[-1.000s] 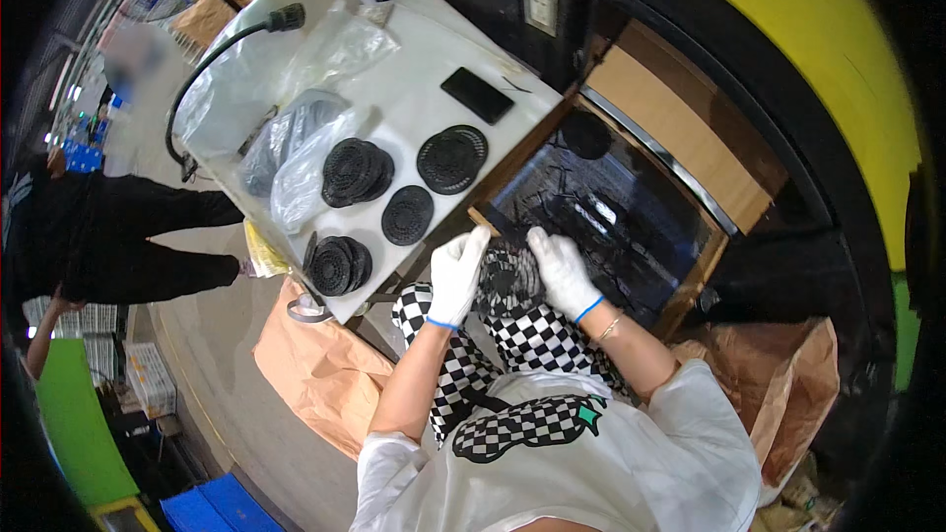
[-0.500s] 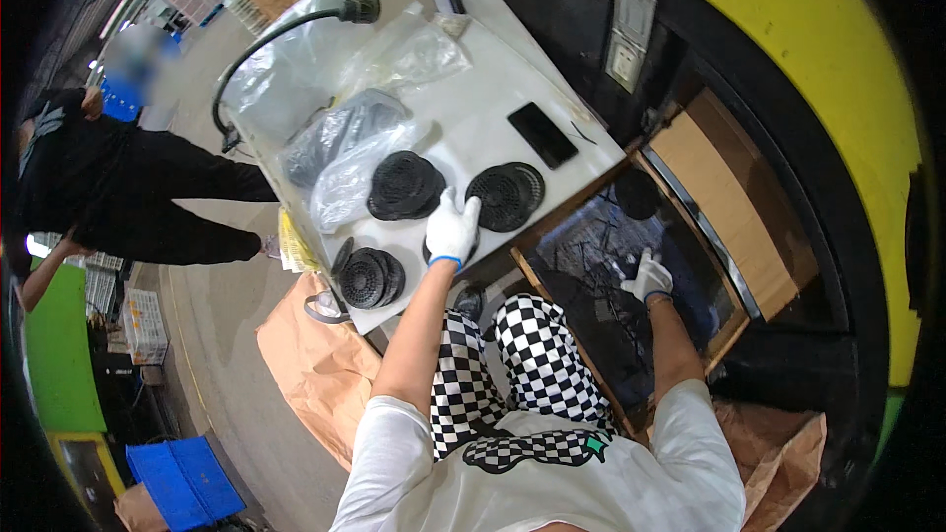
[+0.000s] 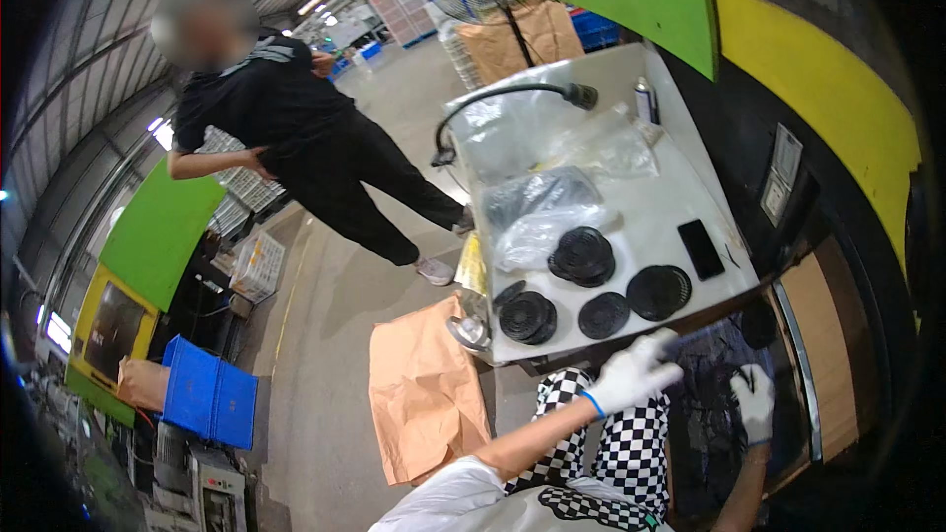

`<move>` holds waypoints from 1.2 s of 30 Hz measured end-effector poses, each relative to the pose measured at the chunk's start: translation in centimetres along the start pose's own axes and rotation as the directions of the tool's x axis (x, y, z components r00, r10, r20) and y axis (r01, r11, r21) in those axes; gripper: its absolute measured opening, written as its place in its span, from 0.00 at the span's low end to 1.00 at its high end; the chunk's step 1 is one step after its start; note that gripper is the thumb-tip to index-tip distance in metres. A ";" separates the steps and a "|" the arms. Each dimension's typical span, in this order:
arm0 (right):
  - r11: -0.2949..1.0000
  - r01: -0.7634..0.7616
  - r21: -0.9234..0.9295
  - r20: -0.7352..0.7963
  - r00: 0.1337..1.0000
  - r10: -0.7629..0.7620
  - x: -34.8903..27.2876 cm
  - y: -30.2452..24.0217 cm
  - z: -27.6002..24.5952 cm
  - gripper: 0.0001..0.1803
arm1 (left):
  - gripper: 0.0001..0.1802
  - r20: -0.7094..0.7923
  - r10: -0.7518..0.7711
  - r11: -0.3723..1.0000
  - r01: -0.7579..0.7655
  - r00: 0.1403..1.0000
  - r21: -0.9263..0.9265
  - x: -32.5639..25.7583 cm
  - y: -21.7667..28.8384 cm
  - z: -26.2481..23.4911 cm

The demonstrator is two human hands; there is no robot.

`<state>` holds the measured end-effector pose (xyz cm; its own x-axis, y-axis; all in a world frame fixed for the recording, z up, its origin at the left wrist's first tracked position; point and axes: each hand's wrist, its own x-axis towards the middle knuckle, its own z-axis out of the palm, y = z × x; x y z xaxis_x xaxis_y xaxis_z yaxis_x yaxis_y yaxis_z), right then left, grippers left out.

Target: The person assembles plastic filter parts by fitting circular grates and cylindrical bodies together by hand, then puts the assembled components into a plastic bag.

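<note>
My left hand [image 3: 639, 371], in a white glove with a blue cuff, is held off the near edge of the white table [image 3: 680, 187], fingers apart and nothing in them. My right hand [image 3: 755, 404], gloved too, is down in the wooden-sided bin [image 3: 810, 374] among dark pieces. Its fingers curl at something dark that I cannot make out. Black slotted discs lie on the table: a stack [image 3: 581, 256], another stack [image 3: 527, 317] with a disc leaning on it, a disc [image 3: 603, 315] near the edge and a larger disc group [image 3: 658, 293].
Clear plastic bags [image 3: 547, 207], a black phone [image 3: 700, 249], a spray can [image 3: 645, 100] and a bent lamp [image 3: 493, 94] are on or at the table. A brown paper bag [image 3: 429, 384] stands left of it. Beyond, a person in black [image 3: 305, 138] stands on the floor.
My left hand has let go of the disc near the table edge and drawn off toward the bin. The right hand stays in the bin, its fingers more curled. The view has swung left.
</note>
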<state>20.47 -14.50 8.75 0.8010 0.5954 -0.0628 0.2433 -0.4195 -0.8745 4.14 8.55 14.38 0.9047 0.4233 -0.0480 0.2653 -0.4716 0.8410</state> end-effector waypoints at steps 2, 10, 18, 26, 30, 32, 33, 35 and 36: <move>0.980 0.077 0.186 0.055 0.995 -0.089 -2.2 -5.6 2.0 0.09 | 0.23 0.011 0.317 0.949 -0.317 0.948 0.004 -0.2 -0.4 3.7; 0.898 0.403 0.175 -0.234 0.903 -0.360 -6.9 -7.2 10.3 0.26 | 0.21 0.071 0.201 0.979 -0.202 0.977 -0.002 -3.4 2.0 0.5; 0.756 0.102 0.647 -0.431 0.866 0.253 -6.3 -10.4 13.9 0.25 | 0.17 -0.198 -0.227 0.693 0.015 0.954 -0.720 -5.8 -0.7 3.1; 0.888 0.041 0.457 -0.208 0.976 0.062 -7.5 -7.1 15.2 0.31 | 0.25 0.053 0.302 0.940 -0.307 0.952 0.148 -5.3 1.5 -3.5; 0.479 -0.164 0.862 0.082 0.979 0.187 -7.0 -8.4 14.6 0.28 | 0.19 0.078 0.072 0.748 -0.002 0.994 -0.664 -6.0 -0.1 -0.5; 0.386 -0.233 0.892 0.185 0.970 0.158 -7.7 -11.7 13.4 0.27 | 0.19 0.007 -0.051 0.767 0.044 0.999 -0.641 -6.8 0.2 0.0; 0.492 -0.104 0.864 0.010 0.982 0.191 -7.3 -11.8 13.5 0.25 | 0.20 -0.076 -0.174 0.778 0.090 0.982 -0.621 -6.9 0.4 0.2; 0.782 0.113 0.614 -0.291 0.952 0.091 -7.2 -11.8 14.4 0.20 | 0.20 -0.219 -0.370 0.612 0.060 0.903 -0.788 -6.7 0.2 0.8; 0.890 0.119 0.440 -0.291 0.957 0.016 -7.8 -11.9 14.3 0.19 | 0.20 -0.213 -0.421 0.505 0.033 0.882 -0.862 -6.2 -0.4 0.8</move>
<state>3.49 -4.35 12.81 0.9290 0.3640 0.0660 0.0713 -0.0009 -0.9975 -1.35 5.51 13.95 0.6149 0.7364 -0.2821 -0.1231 0.4430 0.8880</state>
